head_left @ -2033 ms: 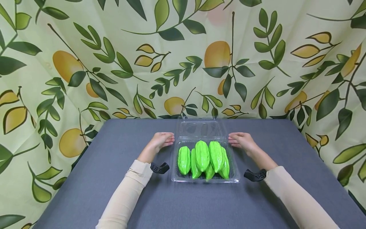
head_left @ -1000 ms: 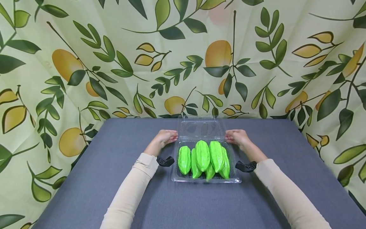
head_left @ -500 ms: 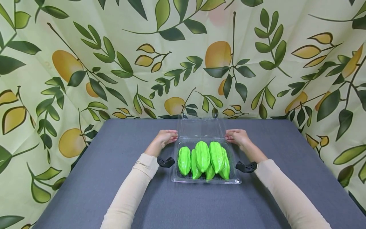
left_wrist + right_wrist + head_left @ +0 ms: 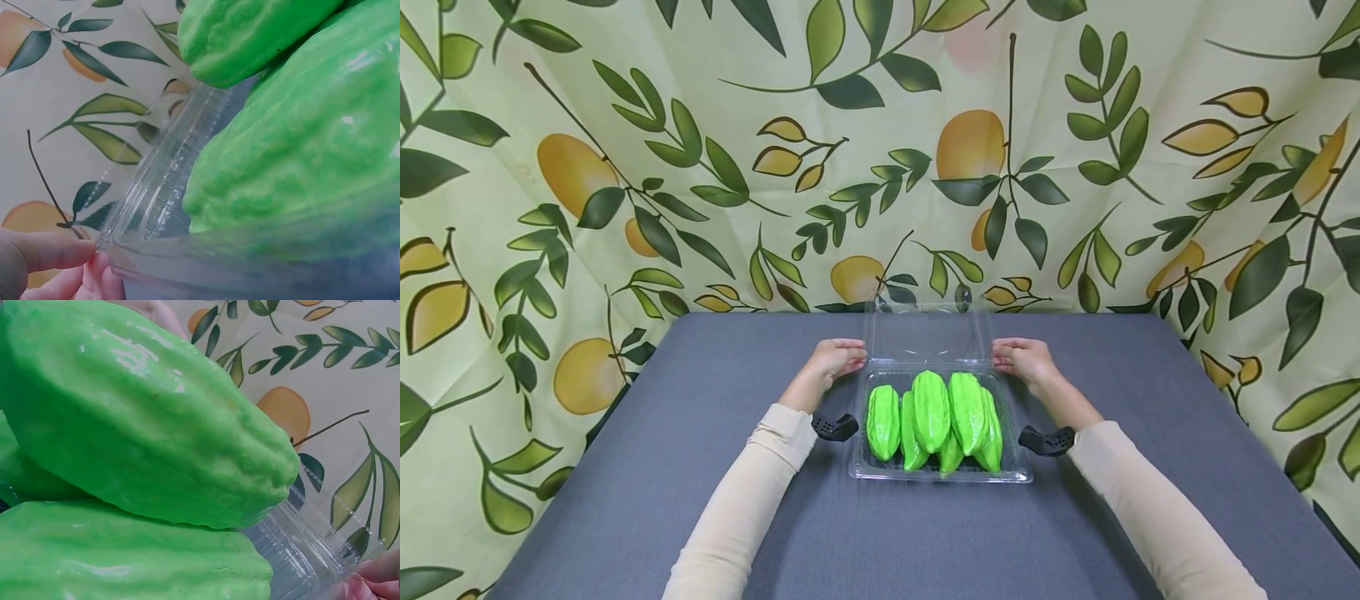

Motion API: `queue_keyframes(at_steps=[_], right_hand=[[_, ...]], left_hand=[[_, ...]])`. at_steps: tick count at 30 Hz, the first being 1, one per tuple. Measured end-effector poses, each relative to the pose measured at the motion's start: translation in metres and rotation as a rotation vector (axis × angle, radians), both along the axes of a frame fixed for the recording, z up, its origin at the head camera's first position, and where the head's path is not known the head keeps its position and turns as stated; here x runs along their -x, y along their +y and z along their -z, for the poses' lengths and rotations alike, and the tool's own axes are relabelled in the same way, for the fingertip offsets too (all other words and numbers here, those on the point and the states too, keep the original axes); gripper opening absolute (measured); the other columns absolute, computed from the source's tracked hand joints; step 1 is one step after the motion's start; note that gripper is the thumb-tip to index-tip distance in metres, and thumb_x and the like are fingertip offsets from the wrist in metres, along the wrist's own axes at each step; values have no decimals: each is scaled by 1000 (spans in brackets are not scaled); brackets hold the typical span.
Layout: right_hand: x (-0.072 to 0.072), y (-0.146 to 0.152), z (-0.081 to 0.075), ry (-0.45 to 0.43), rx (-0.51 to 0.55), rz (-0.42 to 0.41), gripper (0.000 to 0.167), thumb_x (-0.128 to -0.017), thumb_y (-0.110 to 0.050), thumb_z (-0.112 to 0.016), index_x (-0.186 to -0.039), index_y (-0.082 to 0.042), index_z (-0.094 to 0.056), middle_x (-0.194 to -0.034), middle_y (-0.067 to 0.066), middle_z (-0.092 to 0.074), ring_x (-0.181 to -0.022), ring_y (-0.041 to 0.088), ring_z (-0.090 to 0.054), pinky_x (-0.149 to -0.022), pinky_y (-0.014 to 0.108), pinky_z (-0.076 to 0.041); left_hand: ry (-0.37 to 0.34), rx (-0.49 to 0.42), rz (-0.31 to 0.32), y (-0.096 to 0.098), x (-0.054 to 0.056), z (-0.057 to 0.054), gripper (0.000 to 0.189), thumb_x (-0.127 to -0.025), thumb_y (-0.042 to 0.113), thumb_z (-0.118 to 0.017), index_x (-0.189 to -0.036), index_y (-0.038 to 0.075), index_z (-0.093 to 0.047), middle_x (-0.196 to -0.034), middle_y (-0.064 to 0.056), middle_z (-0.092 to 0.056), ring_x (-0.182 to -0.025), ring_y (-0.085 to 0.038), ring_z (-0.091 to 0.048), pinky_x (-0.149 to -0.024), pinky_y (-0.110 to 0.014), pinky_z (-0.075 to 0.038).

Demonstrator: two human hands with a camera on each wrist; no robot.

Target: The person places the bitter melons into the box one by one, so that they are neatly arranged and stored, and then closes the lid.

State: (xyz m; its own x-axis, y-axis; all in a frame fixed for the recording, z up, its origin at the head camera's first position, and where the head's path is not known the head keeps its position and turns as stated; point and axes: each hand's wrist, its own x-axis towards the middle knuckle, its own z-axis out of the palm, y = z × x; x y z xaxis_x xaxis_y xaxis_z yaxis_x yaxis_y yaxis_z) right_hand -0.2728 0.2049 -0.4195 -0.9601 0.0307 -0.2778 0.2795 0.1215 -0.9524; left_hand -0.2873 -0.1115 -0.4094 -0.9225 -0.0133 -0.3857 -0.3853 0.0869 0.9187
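A clear plastic clamshell box [image 4: 863, 467] sits on the grey table with its hinged lid [image 4: 928, 337] raised at the back. Inside lie several glossy, bright green, ridged gourds [image 4: 931, 412], some stacked on others; their exact kind is unclear. My left hand [image 4: 835, 360] pinches the lid's left edge near the hinge, thumb over fingers [image 4: 103, 284], as the left wrist view shows. On the opposite side my right hand [image 4: 1024, 362] pinches the lid's right edge, its fingertips [image 4: 375, 572] partly cut off in the right wrist view. Gourds fill most of both wrist views.
The grey table [image 4: 737, 367] extends to both sides and in front of the box. Behind it hangs a cloth [image 4: 880, 167] printed with leaves and orange fruit, close to the lid's far edge. A black wrist mount [image 4: 835, 427] juts from each sleeve.
Both hands have moved inward from beside the box to pinch the lid's side edges. Since then they have stayed almost still, while the lid's far edge has risen slightly.
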Motion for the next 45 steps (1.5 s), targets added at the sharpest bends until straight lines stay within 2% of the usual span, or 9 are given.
queue_keyframes(at_steps=[4, 13, 27, 36, 41, 45], right_hand=[[-2, -1, 0, 25, -11, 10, 44, -96, -6, -54, -134, 15, -45, -71, -12, -62, -64, -3, -60, -64, 12, -56], [-4, -1, 1, 47, -42, 45, 42, -96, -6, -56, -133, 12, -49, -72, -13, -62, -65, -3, -60, -66, 13, -57], [-7, 3, 5, 154, 45, 44, 44, -92, 2, -56, -131, 18, -44, -68, -19, -64, -64, -2, -62, -69, 13, -58], [-11, 3, 5, 184, 8, 41, 43, -93, 0, -57, -130, 17, -46, -68, -20, -63, -66, -4, -62, -69, 11, -57], [-10, 3, 5, 208, -30, 43, 41, -93, -1, -58, -129, 15, -48, -69, -21, -62, -67, -4, -62, -69, 13, -57], [-11, 2, 6, 220, -55, 48, 39, -93, -2, -58, -128, 14, -50, -69, -22, -61, -66, -5, -62, -70, 13, -57]], left_hand=[[10, 9, -6, 0, -1, 0, 36, -90, -4, -59, -126, -7, -58, -108, -15, -64, -67, -3, -59, -65, -11, -57], [39, 31, -4, 1, -2, 0, 35, -89, -3, -61, -124, -4, -60, -93, -6, -63, -66, -2, -60, -66, -13, -57], [107, 52, -2, 2, -4, -1, 33, -87, -3, -64, -120, -5, -62, -90, -6, -68, -71, -4, -63, -80, -21, -60], [122, 70, -7, 2, -7, -2, 31, -87, -2, -64, -118, -3, -63, -76, 4, -62, -68, -2, -61, -89, -30, -60], [136, 74, -14, 1, -9, -4, 29, -88, -1, -63, -117, -2, -64, -77, 4, -62, -70, -3, -61, -95, -37, -57], [140, 78, -19, 0, -11, -4, 28, -88, 0, -64, -117, -1, -64, -80, 4, -63, -71, -3, -61, -97, -38, -57]])
